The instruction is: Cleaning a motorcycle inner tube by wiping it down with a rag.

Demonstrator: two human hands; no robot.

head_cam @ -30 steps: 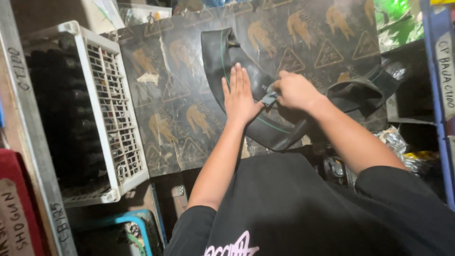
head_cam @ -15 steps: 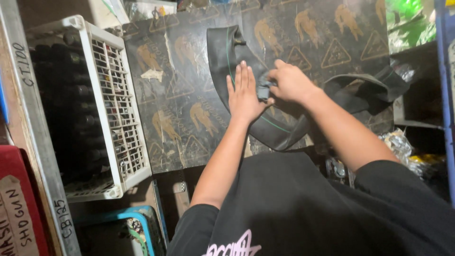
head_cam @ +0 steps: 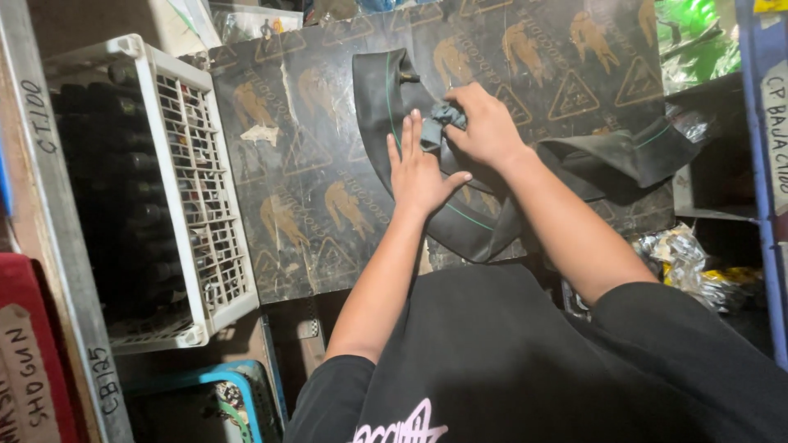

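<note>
Black inner tube lies on the patterned desk: my left hand presses it flat and open, my right hand grips a grey rag against it.

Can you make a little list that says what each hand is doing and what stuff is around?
Left hand: flat, fingers spread, pressing on the black rubber inner tube
Right hand: closed around a small grey rag, held against the tube
Inner tube: limp, folded, lying on the board, thin green line along it, valve sticking out near the top
Surface: dark patterned board
Left side: white plastic crate on its side, dark items inside
Right side: crinkly clear bags
Clothing: black shirt
</note>
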